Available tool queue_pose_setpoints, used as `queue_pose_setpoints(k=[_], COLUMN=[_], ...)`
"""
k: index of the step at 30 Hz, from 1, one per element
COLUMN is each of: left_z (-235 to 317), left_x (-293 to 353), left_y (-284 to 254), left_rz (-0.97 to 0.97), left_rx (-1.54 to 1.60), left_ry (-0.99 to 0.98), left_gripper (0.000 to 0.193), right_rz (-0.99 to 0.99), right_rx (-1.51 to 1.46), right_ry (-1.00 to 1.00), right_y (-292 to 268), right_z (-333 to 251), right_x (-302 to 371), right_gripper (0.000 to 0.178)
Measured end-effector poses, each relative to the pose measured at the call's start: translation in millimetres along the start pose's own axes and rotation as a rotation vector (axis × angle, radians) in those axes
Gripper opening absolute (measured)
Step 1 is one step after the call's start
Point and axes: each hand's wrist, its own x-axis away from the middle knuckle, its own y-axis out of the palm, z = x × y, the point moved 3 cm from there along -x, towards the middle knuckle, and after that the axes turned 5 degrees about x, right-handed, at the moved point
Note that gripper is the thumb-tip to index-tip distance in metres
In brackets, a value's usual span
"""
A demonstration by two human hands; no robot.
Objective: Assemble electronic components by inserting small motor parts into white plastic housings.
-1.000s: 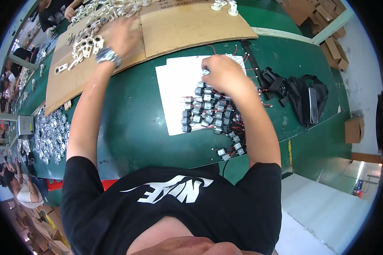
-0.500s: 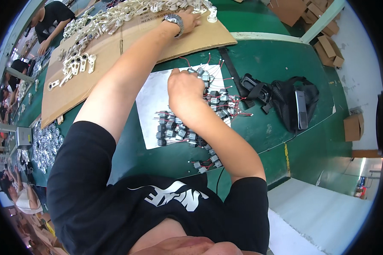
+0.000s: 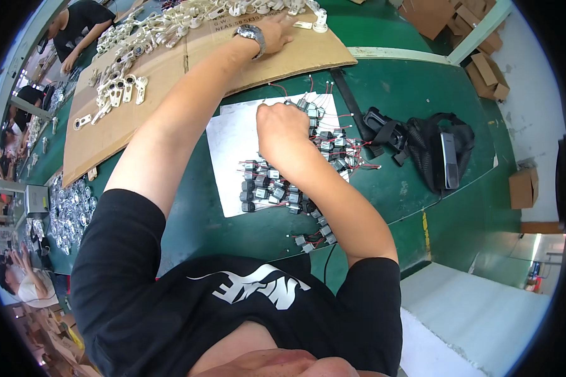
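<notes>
Small grey-and-black motors with thin red wires (image 3: 262,181) lie clustered mostly on white paper sheets (image 3: 229,151), your right hand (image 3: 284,129) curled narrowly at their edge, its grip hidden. Your left hand (image 3: 277,34), fingers loosely spread, reaches over brown cardboard (image 3: 308,50) near ivory plastic parts (image 3: 319,22); any hold is unclear. You seem to be picking parts; lifting calls for untangled wires.

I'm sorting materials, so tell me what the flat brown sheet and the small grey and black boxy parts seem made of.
Flat brown sheet: likely cardboard, matte, from its crease and printing. Small grey and black boxy parts: apparently metal where grey, with a slight sheen; black portions possibly plastic, too small to tell.
</notes>
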Motion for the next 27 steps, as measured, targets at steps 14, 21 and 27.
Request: queue_pose_setpoints(k=[14,21,27], left_z=[12,20,26], left_x=[-4,-26,3], left_y=[-12,-14,-37], left_rz=[0.096,-0.477,-0.270], left_rx=[-0.402,-0.099,-0.432], left_ry=[0.203,-0.152,0.065], left_gripper=[0.058,0.043,0.023], right_rz=[0.056,0.067,0.064], right_rx=[-0.217,-0.420,-0.425], right_ry=[-0.101,-0.116,-0.232], right_y=[6,3,10], right_z=[5,11,12], right_x=[-5,-4,-2], right_gripper=[0.014,0.013,0.017])
